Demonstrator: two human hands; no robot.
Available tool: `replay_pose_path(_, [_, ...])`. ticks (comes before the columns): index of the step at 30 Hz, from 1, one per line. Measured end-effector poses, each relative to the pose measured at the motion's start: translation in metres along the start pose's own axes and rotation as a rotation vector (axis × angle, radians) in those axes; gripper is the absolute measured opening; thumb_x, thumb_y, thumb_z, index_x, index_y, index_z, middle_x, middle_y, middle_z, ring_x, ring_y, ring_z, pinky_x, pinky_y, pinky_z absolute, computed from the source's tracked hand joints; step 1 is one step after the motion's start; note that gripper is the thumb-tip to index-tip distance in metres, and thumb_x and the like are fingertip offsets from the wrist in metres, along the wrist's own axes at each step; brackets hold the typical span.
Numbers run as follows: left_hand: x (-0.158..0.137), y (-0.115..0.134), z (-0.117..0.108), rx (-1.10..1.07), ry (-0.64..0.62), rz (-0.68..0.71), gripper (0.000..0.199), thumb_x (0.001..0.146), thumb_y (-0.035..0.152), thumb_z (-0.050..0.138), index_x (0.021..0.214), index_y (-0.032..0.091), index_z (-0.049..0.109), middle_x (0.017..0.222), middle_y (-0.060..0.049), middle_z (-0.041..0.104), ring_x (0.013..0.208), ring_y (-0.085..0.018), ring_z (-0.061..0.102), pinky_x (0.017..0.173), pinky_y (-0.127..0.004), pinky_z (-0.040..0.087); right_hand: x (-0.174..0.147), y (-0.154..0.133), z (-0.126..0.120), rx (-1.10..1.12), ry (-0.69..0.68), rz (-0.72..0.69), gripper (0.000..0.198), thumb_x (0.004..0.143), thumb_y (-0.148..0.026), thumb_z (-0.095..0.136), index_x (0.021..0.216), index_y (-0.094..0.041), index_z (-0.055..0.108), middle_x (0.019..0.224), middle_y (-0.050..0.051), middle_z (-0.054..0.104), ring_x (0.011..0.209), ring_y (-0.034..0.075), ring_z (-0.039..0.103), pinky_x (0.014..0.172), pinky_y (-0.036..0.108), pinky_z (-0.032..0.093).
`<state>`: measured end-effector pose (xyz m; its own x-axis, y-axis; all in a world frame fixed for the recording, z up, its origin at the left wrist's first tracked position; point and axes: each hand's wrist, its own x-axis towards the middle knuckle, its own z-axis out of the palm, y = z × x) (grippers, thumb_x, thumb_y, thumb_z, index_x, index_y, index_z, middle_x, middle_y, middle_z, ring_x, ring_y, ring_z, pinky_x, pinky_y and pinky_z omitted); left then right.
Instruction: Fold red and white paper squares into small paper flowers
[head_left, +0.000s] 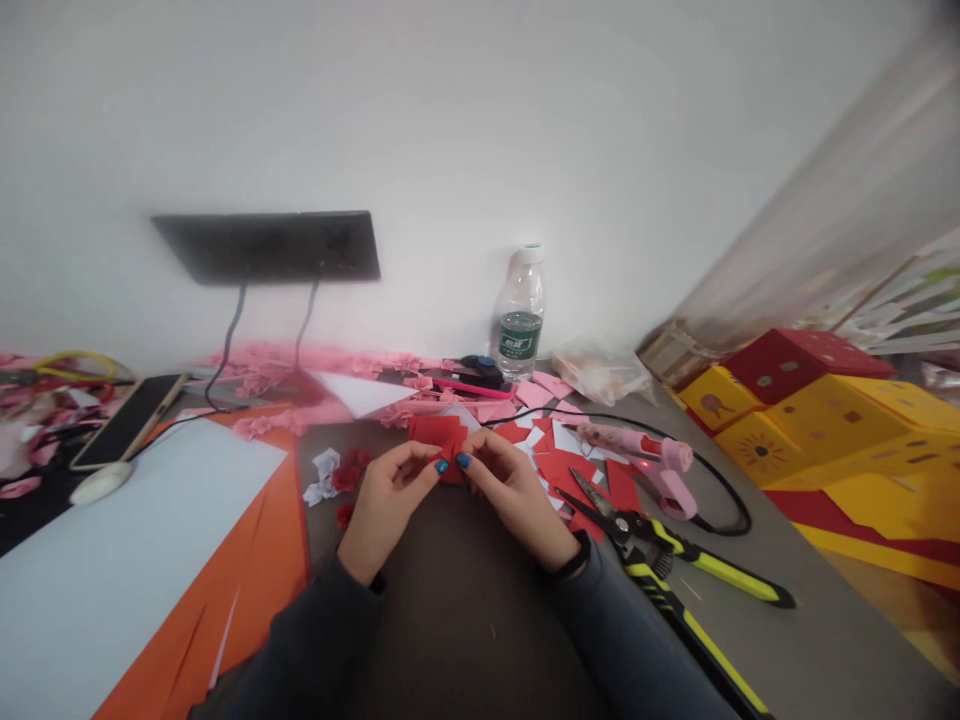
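Head view shows red paper (451, 473) between the left hand (388, 505) and right hand (516, 492), pinched by both hands' fingers (424, 484), neither nearer; its long way is unclear.

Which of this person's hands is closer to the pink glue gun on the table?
The right. The right hand is left of the pink glue gun, with paper scraps between them; the left hand is farther left, beyond the right one.
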<state>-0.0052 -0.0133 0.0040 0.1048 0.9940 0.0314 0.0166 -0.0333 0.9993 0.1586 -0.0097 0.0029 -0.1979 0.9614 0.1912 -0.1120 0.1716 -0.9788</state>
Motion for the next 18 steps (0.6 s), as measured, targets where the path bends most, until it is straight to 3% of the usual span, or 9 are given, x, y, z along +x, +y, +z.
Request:
replay_pose_path(7, [-0.0021, 0.0029, 0.0045, -0.101, -0.072, -0.026, 0.014, 0.08, 0.028, 0.069, 0.083, 0.016, 0.064, 0.075, 0.001, 0.063, 0.069, -0.012, 0.058, 0.064, -0.021, 0.049, -0.002, 0.0047, 0.0023, 0.084, -0.081, 0.048, 0.024, 0.088, -0.042, 0.062, 0.082, -0.021, 0.051, 0.068, -0.001, 0.059, 0.055, 0.012, 0.055, 0.05, 0.023, 0.042])
replay_pose_path(11, [-0.0023, 0.001, 0.0056, -0.165, -0.048, -0.046, 0.014, 0.08, 0.026, 0.069, 0.077, 0.017, 0.058, 0.074, 0.004, 0.057, 0.066, -0.009, 0.055, 0.06, -0.018, 0.05, -0.0037, 0.0014, 0.0026, -0.093, 0.087, -0.151, 0.011, 0.089, -0.03, 0.061, 0.086, -0.022, 0.054, 0.082, 0.001, 0.055, 0.072, 0.015, 0.056, 0.064, 0.027, 0.047])
replay_pose_path(14, [-0.0022, 0.0016, 0.0068, -0.16, -0.089, -0.074, 0.019, 0.078, 0.028, 0.071, 0.072, 0.017, 0.056, 0.072, 0.005, 0.053, 0.065, -0.009, 0.054, 0.06, -0.019, 0.053, -0.0039, -0.0029, 0.0018, -0.282, 0.111, -0.306, 0.009, 0.088, -0.019, 0.059, 0.08, -0.021, 0.057, 0.087, 0.003, 0.056, 0.086, 0.019, 0.055, 0.076, 0.032, 0.047])
replay_pose_path(18, [-0.0028, 0.0058, 0.0083, -0.166, -0.145, -0.092, 0.023, 0.075, 0.032, 0.076, 0.074, 0.016, 0.06, 0.073, 0.004, 0.055, 0.068, -0.01, 0.057, 0.064, -0.022, 0.056, -0.0027, -0.0047, 0.0011, -0.357, 0.098, -0.319, 0.011, 0.086, -0.011, 0.061, 0.08, -0.021, 0.059, 0.091, 0.004, 0.057, 0.089, 0.02, 0.056, 0.078, 0.033, 0.046])
